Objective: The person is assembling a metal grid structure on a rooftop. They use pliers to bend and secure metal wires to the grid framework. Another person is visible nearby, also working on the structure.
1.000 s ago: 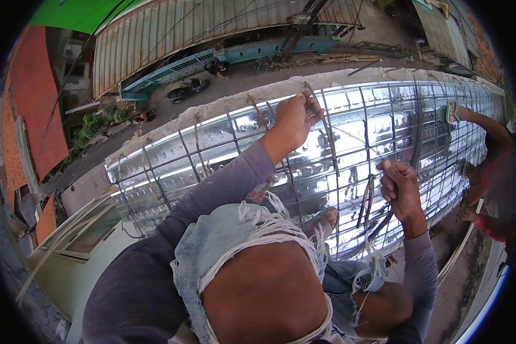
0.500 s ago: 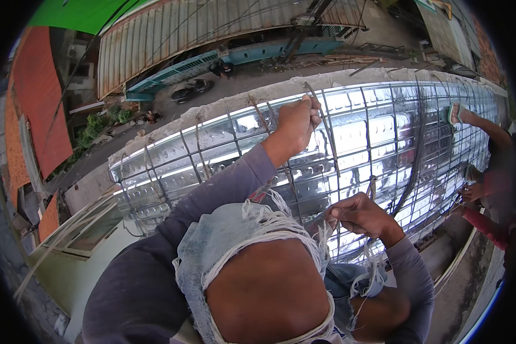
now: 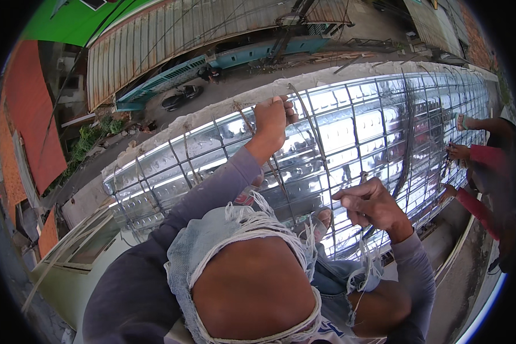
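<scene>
A steel rebar mesh (image 3: 355,127) lies over shiny corrugated metal decking (image 3: 339,143). Toward its far edge, my left hand (image 3: 271,121) is curled closed beside a bent upright rod (image 3: 312,120); what its fingers grip is hidden. My right hand (image 3: 375,205) hovers lower over the mesh, to the right of my knee. Its index finger points left, with the thumb tucked under it and the other fingers curled. Anything pinched there is too small to make out. My foot (image 3: 323,218) shows partly behind the frayed denim of my trousers.
A rough concrete ledge (image 3: 212,102) borders the decking, with a street and parked motorcycle (image 3: 182,97) below. Several thin rods stick up along that edge. At right, co-workers' hands (image 3: 458,151) and a sandalled foot (image 3: 462,122) are on the mesh. Cables cross above.
The view has shifted slightly. My right hand has lifted away from near my foot, its index finger now extended. My left hand stays closed by the far edge. Co-workers' arms at right have reached further in.
</scene>
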Demonstrator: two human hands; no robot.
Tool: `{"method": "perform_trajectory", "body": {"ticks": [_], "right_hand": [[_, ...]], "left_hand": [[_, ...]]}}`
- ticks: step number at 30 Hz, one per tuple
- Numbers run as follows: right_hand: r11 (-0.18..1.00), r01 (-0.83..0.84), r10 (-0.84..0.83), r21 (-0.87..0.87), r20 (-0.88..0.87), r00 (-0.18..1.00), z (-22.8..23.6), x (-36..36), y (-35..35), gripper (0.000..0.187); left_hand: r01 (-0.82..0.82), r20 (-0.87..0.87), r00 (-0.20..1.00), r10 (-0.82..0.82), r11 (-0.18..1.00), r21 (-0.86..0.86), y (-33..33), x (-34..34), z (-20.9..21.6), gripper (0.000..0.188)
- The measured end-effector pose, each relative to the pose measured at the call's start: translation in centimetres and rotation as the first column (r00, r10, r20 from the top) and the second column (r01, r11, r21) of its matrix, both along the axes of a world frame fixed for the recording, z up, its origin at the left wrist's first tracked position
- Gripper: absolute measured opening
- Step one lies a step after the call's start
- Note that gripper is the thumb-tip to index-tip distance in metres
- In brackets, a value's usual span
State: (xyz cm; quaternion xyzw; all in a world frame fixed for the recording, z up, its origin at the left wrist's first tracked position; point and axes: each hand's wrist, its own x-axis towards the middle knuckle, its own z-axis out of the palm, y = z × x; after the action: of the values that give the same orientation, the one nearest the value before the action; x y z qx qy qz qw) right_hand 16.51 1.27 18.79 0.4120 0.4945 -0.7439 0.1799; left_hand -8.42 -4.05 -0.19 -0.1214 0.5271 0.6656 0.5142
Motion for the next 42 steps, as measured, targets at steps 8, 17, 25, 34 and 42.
{"method": "perform_trajectory", "body": {"ticks": [8,17,25,34,42], "right_hand": [[0.723,-0.093,-0.016,0.684,0.151,0.988,-4.7,5.2,1.9,0.022],[0.823,-0.293,0.176,0.487,0.272,0.946,-5.9,7.1,1.3,0.025],[0.846,0.046,-0.019,0.532,-0.055,0.998,-5.4,5.6,2.3,0.036],[0.933,0.1,-0.102,0.346,-0.011,0.995,-5.7,6.8,1.4,0.035],[0.682,-0.11,-0.023,0.723,0.171,0.985,-11.4,15.8,3.2,0.056]], "left_hand": [[0.231,-0.27,0.941,-0.204,0.971,0.07,0.8,0.5,3.1,0.028],[0.566,-0.33,0.807,-0.489,0.801,0.196,1.8,6.5,5.1,0.023],[0.573,-0.194,0.817,-0.543,0.8,0.178,1.6,5.7,3.7,0.025],[0.78,-0.348,0.599,-0.721,0.624,0.051,3.0,4.5,5.4,0.026],[0.837,-0.32,0.451,-0.833,0.519,-0.173,-2.0,2.7,2.2,0.025]]}}
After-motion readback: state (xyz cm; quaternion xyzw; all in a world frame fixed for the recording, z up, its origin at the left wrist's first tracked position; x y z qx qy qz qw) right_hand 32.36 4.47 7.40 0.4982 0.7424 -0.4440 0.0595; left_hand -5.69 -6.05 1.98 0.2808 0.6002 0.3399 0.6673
